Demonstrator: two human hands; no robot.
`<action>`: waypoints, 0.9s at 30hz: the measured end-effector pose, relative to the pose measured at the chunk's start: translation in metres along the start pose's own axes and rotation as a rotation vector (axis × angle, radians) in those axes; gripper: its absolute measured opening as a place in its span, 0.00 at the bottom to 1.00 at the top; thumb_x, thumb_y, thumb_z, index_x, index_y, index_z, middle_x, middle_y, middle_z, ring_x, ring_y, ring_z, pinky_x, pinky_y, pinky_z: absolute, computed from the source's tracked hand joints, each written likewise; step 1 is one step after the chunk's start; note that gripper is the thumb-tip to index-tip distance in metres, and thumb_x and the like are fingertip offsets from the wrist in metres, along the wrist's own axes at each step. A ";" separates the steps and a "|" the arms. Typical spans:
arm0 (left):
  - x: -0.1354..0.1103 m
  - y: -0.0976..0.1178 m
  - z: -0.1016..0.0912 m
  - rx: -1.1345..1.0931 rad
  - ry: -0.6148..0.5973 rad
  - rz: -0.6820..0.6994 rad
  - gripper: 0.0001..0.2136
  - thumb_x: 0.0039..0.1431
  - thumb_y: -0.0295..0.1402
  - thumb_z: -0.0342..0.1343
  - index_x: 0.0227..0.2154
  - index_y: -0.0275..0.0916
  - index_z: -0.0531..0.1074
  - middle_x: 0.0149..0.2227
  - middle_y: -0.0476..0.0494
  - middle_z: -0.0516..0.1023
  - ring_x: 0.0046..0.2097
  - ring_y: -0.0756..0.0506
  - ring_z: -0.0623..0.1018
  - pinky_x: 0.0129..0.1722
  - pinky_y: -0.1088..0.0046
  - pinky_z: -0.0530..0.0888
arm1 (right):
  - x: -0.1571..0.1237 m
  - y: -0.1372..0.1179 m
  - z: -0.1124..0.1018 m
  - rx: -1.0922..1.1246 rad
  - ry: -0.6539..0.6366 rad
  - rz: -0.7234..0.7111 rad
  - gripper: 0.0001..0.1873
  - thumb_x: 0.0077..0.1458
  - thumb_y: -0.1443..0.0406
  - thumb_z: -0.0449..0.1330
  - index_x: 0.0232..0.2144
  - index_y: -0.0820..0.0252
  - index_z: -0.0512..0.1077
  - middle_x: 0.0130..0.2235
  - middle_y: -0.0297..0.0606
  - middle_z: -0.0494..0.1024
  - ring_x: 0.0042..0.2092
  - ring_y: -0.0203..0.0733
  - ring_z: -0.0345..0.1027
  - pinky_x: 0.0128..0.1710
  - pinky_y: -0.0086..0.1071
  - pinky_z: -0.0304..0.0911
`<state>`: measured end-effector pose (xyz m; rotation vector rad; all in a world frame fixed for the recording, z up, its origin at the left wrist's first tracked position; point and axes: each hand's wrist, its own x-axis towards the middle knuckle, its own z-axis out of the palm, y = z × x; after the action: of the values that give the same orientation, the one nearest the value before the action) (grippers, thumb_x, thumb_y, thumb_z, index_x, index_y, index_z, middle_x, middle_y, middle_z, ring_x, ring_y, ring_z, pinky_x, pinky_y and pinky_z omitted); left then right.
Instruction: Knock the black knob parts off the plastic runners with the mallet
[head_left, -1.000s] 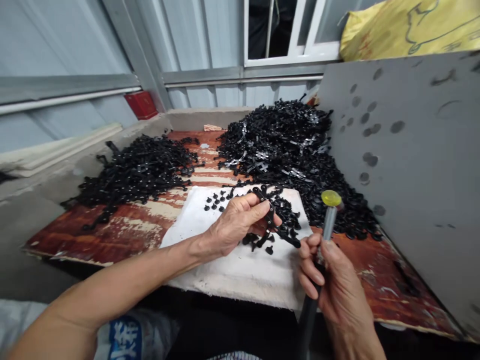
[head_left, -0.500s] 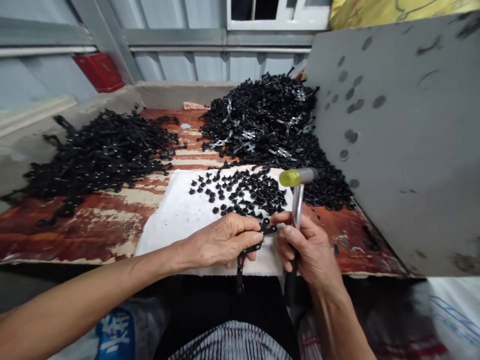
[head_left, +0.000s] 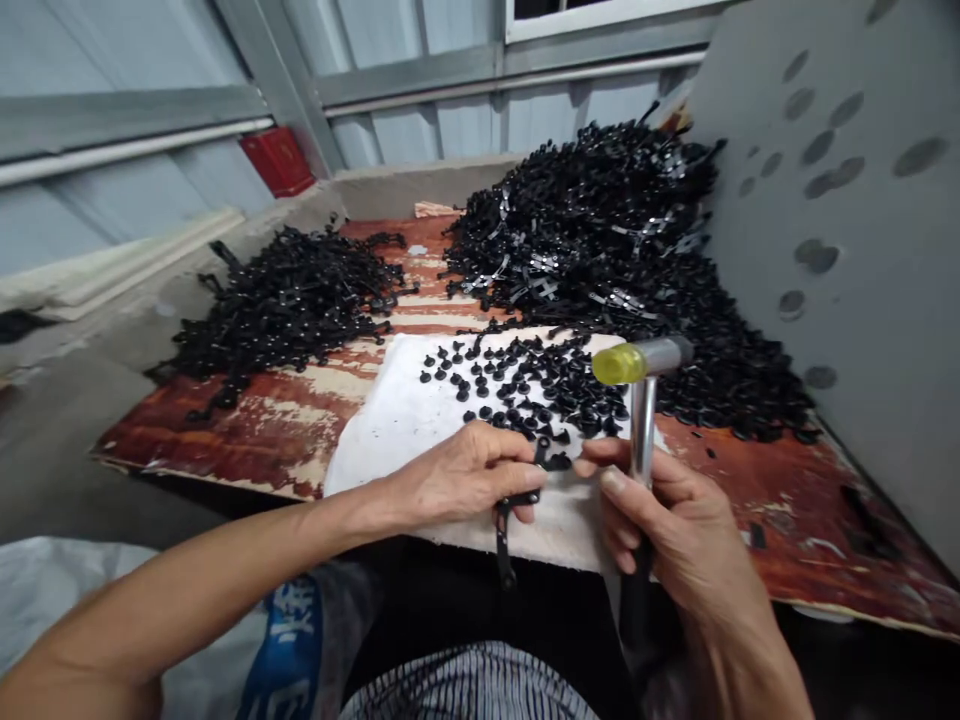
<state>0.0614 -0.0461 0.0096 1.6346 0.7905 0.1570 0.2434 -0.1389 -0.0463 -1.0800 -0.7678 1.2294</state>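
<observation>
My left hand (head_left: 480, 475) pinches a black jointed linkage strip (head_left: 504, 545) between thumb and fingers, low over the near edge of a white cloth (head_left: 390, 430). One arm of the strip hangs down past the table edge. Around the handle of a mallet (head_left: 643, 425) with a yellow face and a grey head, my right hand (head_left: 667, 510) is closed. The mallet stands upright, head up, its black grip pointing down. Small black round-based pieces (head_left: 517, 385) lie scattered on the cloth just beyond both hands.
A big heap of black linkage parts (head_left: 577, 220) rises at the back right, against a spotted grey panel (head_left: 885, 270). Another heap (head_left: 285, 295) sits at the left of the worn red-brown table (head_left: 247, 420). A red box (head_left: 277, 162) stands in the far corner.
The view has swung right-to-left, so the surroundings appear shifted right and tilted. My hands still hold the linkage strip and mallet, and are slightly further apart.
</observation>
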 end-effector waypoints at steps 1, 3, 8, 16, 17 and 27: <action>-0.005 -0.003 -0.006 -0.035 0.053 -0.028 0.12 0.59 0.38 0.54 0.24 0.35 0.67 0.23 0.48 0.75 0.22 0.55 0.69 0.19 0.82 0.61 | 0.000 0.000 0.000 0.003 0.011 -0.006 0.13 0.48 0.59 0.69 0.37 0.56 0.78 0.24 0.32 0.75 0.16 0.27 0.57 0.10 0.21 0.59; -0.014 -0.008 -0.020 -0.134 0.173 -0.073 0.13 0.57 0.40 0.56 0.26 0.35 0.67 0.22 0.48 0.75 0.18 0.57 0.65 0.16 0.82 0.57 | 0.001 0.000 0.002 0.020 0.038 -0.040 0.11 0.47 0.60 0.70 0.35 0.55 0.78 0.30 0.35 0.79 0.16 0.25 0.57 0.09 0.21 0.58; -0.028 -0.020 -0.041 -0.311 0.315 -0.065 0.20 0.51 0.43 0.63 0.40 0.36 0.65 0.22 0.48 0.76 0.17 0.55 0.67 0.13 0.84 0.57 | 0.001 0.001 0.004 0.041 0.071 -0.117 0.07 0.48 0.61 0.69 0.31 0.54 0.78 0.30 0.34 0.79 0.15 0.25 0.56 0.09 0.20 0.57; -0.024 -0.025 -0.047 -0.334 0.236 -0.027 0.21 0.52 0.40 0.63 0.46 0.38 0.65 0.22 0.51 0.74 0.21 0.51 0.74 0.13 0.84 0.63 | 0.001 0.001 0.005 0.030 0.094 -0.101 0.07 0.48 0.61 0.69 0.31 0.55 0.77 0.28 0.34 0.78 0.15 0.25 0.56 0.09 0.20 0.57; -0.023 -0.026 -0.048 -0.344 0.241 -0.033 0.21 0.52 0.39 0.64 0.44 0.38 0.64 0.21 0.50 0.74 0.20 0.50 0.74 0.13 0.84 0.63 | 0.000 0.000 0.005 0.029 0.096 -0.099 0.07 0.47 0.61 0.69 0.30 0.55 0.77 0.28 0.33 0.77 0.15 0.25 0.56 0.09 0.20 0.57; -0.013 -0.030 -0.050 -0.409 0.318 -0.160 0.14 0.55 0.30 0.61 0.41 0.39 0.64 0.20 0.48 0.75 0.18 0.50 0.74 0.10 0.86 0.57 | 0.001 -0.005 0.008 0.014 0.092 -0.101 0.07 0.46 0.61 0.69 0.28 0.54 0.77 0.26 0.32 0.75 0.15 0.25 0.55 0.09 0.21 0.56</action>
<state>0.0138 -0.0115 -0.0015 1.1685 1.0504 0.4429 0.2375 -0.1361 -0.0392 -1.0664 -0.7340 1.0911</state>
